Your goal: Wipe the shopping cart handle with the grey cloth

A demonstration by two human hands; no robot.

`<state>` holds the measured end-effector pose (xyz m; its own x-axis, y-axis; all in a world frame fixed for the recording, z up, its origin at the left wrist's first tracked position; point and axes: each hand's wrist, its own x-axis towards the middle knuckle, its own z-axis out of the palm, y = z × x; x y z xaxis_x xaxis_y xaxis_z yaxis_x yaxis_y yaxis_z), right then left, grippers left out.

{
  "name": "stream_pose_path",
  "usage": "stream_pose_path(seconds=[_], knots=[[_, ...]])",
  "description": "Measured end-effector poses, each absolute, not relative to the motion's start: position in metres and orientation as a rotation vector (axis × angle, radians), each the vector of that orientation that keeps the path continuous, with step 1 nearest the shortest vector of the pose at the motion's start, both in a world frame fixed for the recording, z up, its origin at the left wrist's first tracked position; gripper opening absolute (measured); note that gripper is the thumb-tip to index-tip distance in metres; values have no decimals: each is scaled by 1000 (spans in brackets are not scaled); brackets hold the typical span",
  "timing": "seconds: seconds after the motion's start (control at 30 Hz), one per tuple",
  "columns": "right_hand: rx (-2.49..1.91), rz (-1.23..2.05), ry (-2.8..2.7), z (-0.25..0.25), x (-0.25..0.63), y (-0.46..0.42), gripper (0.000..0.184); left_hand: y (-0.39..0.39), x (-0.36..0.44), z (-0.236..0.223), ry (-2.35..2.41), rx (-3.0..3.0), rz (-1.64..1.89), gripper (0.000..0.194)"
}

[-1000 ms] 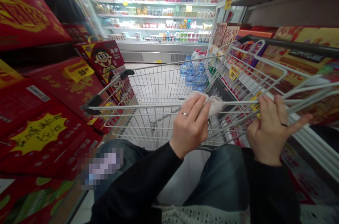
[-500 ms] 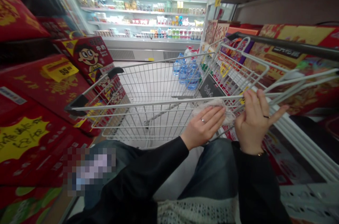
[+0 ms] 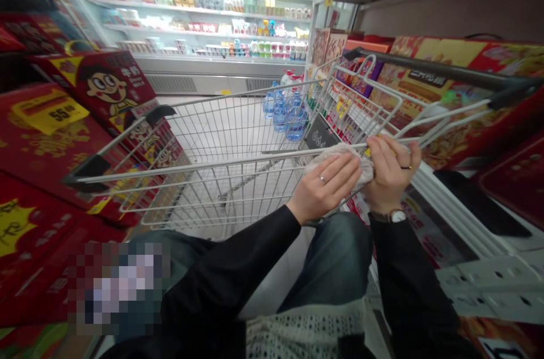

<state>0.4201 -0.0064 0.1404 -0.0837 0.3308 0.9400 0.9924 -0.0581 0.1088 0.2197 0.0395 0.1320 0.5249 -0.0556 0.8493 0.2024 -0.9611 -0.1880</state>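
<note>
A grey wire shopping cart (image 3: 204, 165) stands sideways in front of me, its near top rail crossing the view. My left hand (image 3: 326, 184), with a ring on one finger, presses a crumpled whitish cloth (image 3: 361, 169) against this rail, fingers held together over it. Part of the cloth is hidden under that hand. Just to the right, my right hand (image 3: 389, 175) has its fingers curled over the rail close to the cloth's edge; a watch (image 3: 398, 216) shows at the wrist. The cart's dark handle (image 3: 446, 71) lies beyond the right hand.
Red gift boxes (image 3: 106, 81) are stacked on the left. Blue-tinted water bottles (image 3: 296, 115) stand on the floor behind the cart. A lit refrigerated display (image 3: 191, 67) spans the back. Boxed goods (image 3: 425, 84) line a shelf at right. My knees are close below the cart.
My view has turned a little to the right. The left hand and cloth have slid rightward along the rail, nearer the right hand. The right hand's spread fingers have drawn in.
</note>
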Motion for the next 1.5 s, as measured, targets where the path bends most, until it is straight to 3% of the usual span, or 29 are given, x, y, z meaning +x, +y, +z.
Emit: stream_pose_path(seconds=[0.2, 0.4, 0.97, 1.1, 1.37, 1.5], knots=[[-1551, -1126, -1618, 152, 429, -11, 48, 41, 208, 117, -125, -2511, -1376, 45], [-1440, -1099, -1576, 155, 428, -8, 44, 39, 206, 131, -132, -2418, -1423, 45], [-1454, -985, -1539, 153, 406, -24, 58, 40, 166, 127, -224, -2395, -1580, 46], [-1428, -1003, -1507, 152, 400, -25, 57, 39, 153, 115, -185, -2475, -1447, 44], [-1439, -1006, -1421, 158, 387, -23, 41, 37, 134, 121, -315, -2355, -1546, 47], [-1355, -884, -1541, 159, 358, -18, 43, 33, 128, 110, -297, -2420, -1486, 45]])
